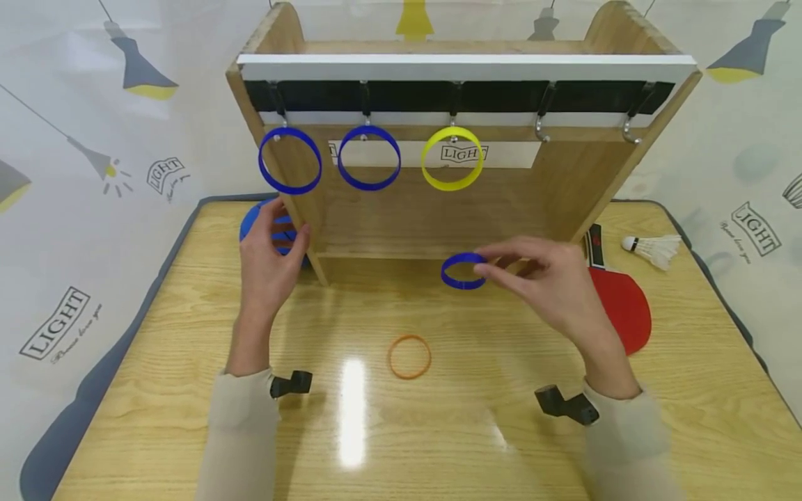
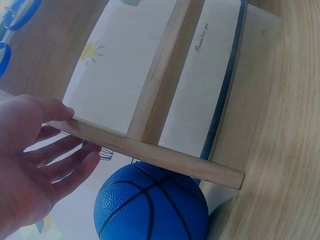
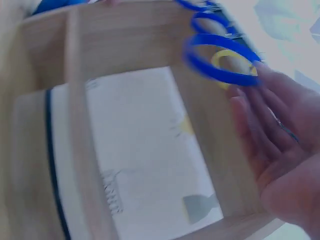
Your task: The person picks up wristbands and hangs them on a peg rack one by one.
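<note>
My right hand pinches a blue ring between thumb and fingertips, in front of the wooden rack and below its hooks. The right wrist view has the same blue ring tilted at the fingertips. On the left, my left hand holds the rack's side panel, thumb on one side and fingers on the other, as the left wrist view shows. Two blue rings, a left one and a second one, and a yellow ring hang from the hooks. An orange ring lies flat on the table.
Two hooks at the right, one beside the other, carry no ring. A blue ball sits beside the rack's left side. To the right lie a red table tennis paddle and a shuttlecock.
</note>
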`<state>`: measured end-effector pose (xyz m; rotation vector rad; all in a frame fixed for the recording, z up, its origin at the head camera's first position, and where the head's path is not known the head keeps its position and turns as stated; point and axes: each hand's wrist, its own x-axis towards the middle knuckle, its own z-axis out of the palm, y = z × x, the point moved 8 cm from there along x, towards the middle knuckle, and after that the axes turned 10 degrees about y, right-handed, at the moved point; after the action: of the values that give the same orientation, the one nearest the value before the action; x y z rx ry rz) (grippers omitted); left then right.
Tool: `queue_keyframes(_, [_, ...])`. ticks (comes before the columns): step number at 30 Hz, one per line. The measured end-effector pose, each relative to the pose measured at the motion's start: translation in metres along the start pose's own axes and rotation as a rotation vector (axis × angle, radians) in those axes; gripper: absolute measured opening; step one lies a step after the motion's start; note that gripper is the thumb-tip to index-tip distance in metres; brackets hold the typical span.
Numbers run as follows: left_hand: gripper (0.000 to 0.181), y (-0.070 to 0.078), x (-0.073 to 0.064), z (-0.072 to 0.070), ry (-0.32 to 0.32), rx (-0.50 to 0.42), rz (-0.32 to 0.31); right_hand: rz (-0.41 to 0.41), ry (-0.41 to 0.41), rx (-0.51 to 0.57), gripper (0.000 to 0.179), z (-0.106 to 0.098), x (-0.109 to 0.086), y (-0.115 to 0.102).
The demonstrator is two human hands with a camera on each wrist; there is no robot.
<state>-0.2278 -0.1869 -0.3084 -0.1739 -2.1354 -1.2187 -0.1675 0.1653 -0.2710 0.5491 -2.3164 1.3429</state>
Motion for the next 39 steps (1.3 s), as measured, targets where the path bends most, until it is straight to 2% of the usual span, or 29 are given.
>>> queue_keyframes(4, [0.046, 0.0, 0.0, 0.0, 0.0, 0.002, 0.002, 0.097, 0.278, 0.58, 0.021, -0.036, 0.018, -0.011])
queue_keyframes(6, [0.045, 0.001, 0.0, -0.001, -0.001, 0.006, 0.005, 0.132, 0.408, 0.815, 0.023, -0.049, 0.025, -0.01])
queue_keyframes(8, [0.045, 0.001, 0.0, -0.001, -0.002, 0.007, 0.006, 0.158, 0.499, 0.952, 0.027, -0.057, 0.031, -0.005])
queue_keyframes(11, [0.045, 0.001, -0.001, 0.0, -0.001, 0.01, 0.007, 0.216, 0.572, 1.058, 0.031, -0.06, 0.037, 0.005])
queue_keyframes(14, [0.045, 0.0, -0.001, 0.0, -0.001, 0.012, 0.008, 0.267, 0.594, 1.128, 0.032, -0.058, 0.041, 0.015])
queue_keyframes(17, [0.045, -0.001, -0.001, 0.0, -0.001, 0.012, 0.008, 0.293, 0.591, 1.145, 0.033, -0.055, 0.041, 0.022])
queue_keyframes(39, [0.045, -0.001, 0.0, 0.001, -0.001, 0.018, 0.007, 0.333, 0.608, 1.0, 0.044, -0.053, 0.033, 0.039])
